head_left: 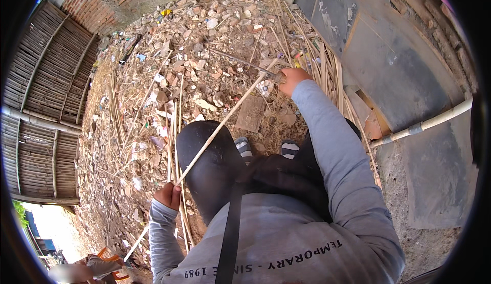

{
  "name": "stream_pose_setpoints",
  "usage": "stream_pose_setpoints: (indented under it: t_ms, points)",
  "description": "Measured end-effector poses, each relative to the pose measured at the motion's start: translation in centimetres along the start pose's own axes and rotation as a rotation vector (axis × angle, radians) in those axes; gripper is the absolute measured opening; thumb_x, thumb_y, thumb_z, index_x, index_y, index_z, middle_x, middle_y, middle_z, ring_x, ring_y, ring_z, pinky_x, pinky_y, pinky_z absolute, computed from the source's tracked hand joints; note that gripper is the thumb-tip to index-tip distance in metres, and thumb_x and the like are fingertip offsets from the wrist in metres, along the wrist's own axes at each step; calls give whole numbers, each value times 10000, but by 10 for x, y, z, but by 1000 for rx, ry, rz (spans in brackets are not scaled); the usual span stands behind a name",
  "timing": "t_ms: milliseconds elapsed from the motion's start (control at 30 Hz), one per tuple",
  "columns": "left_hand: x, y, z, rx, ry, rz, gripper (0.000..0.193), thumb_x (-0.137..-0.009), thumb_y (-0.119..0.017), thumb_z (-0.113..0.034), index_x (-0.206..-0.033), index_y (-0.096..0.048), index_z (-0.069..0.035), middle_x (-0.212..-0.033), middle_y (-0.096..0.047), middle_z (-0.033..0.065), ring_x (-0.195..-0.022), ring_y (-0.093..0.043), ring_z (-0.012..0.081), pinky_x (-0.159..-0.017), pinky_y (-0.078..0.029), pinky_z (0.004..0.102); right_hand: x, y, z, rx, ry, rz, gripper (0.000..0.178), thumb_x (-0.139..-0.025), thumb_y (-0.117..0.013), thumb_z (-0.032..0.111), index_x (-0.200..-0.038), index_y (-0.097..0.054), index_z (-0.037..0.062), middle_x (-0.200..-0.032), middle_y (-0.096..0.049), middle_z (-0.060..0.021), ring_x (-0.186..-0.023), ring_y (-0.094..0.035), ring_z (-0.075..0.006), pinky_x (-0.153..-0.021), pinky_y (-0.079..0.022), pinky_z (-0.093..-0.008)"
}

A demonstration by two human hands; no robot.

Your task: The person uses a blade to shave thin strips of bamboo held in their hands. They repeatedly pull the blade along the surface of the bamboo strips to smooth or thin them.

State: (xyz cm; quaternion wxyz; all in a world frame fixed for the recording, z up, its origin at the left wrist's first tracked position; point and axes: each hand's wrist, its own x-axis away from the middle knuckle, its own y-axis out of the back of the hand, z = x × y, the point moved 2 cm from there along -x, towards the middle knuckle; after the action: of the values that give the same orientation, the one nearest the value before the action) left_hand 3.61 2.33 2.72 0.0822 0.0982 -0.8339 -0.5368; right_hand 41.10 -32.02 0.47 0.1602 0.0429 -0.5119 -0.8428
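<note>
My left hand point(168, 196) is closed around a long pale bamboo strip point(219, 129). The strip slants across my left knee, its far end up near my right hand, its other end running back past my left wrist. In my right hand point(295, 80) is the handle of a long, thin-bladed knife point(240, 60). Its blade points to the far left and crosses the strip close to the strip's far end; whether the two touch I cannot tell. Beside my left leg lie several more bamboo strips point(175, 135).
Rubble and litter point(204, 79) cover the ground around my feet. A pile of split bamboo point(327, 72) lies beyond my right hand. Dark sheets point(394, 64) and a pole point(424, 125) stand at right, a bamboo-slat wall point(46, 74) at left. Another person point(97, 269) is at lower left.
</note>
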Motion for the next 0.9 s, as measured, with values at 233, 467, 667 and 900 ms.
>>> stream_pose_setpoints:
  t_ms: [233, 467, 667, 900]
  points:
    - [8, -5, 7, 56, 41, 48, 413, -965, -466, -335, -725, -500, -1, -541, -494, 195, -495, -534, 361, -501, -387, 435, 36, 0, 49, 137, 254, 111, 273, -770, -645, 246, -1009, -664, 114, -931, -679, -155, -873, -651, -347, -792, -517, -441]
    - [9, -4, 11, 60, 49, 46, 459, -972, -480, -386, -728, -532, -1, -576, -531, 204, -527, -542, 370, -520, -422, 425, 19, -2, 31, -33, 112, -68, 265, -781, -623, 233, -1002, -650, 89, -924, -668, -198, -866, -646, -362, -793, -517, -447]
    - [1, -6, 3, 16, 13, 22, 454, -982, -453, -390, -736, -532, -17, -560, -505, 210, -523, -529, 403, -512, -414, 448, 26, -25, 37, -20, 159, 79, 254, -825, -583, 230, -1034, -648, 102, -949, -670, -171, -903, -652, -347, -830, -509, -457]
    - [4, -1, -3, -40, 59, 46, 413, -976, -463, -352, -740, -538, -22, -567, -506, 227, -545, -528, 439, -512, -405, 475, 33, -28, 56, 68, 301, 125, 260, -762, -656, 282, -934, -645, 87, -880, -670, -174, -851, -649, -360, -788, -520, -443]
